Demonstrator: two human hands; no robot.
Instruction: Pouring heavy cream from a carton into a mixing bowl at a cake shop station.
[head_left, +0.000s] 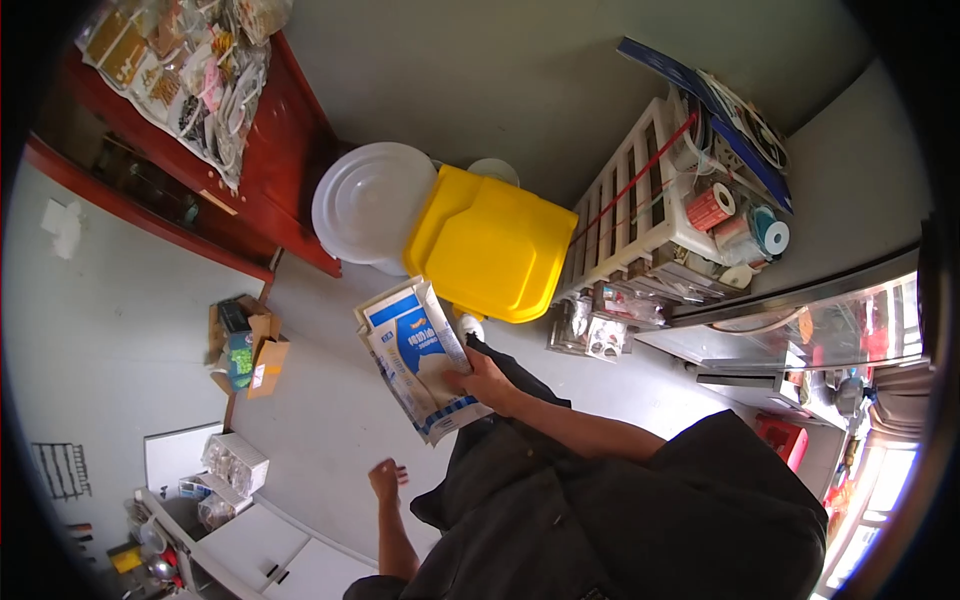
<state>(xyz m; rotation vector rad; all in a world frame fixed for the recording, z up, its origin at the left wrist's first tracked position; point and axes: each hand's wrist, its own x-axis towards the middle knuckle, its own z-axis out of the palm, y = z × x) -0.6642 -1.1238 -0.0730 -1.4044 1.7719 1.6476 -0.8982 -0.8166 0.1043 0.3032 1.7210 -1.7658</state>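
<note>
My right hand (484, 381) grips a stack of flattened white and blue cartons (420, 360), printed with writing and seemingly of whipping cream. The thumb lies across the front carton; the other fingers are mostly hidden behind the stack. Just beyond the cartons stands a bin with a yellow lid (491, 244), which is down. A round white lidded tub (375, 202) is beside it, to the left. Lower in the view, my left hand (386, 478) hangs away from my body with its fingers curled and nothing visible in it.
A red wooden cabinet (281, 135) carries bagged goods at upper left. White slatted shelving (622, 195) holding ribbon rolls stands at right. An opened cardboard box (259, 345) sits by the left wall. White cupboards (255, 544) run along the lower left. One white shoe (470, 326) shows near the bin.
</note>
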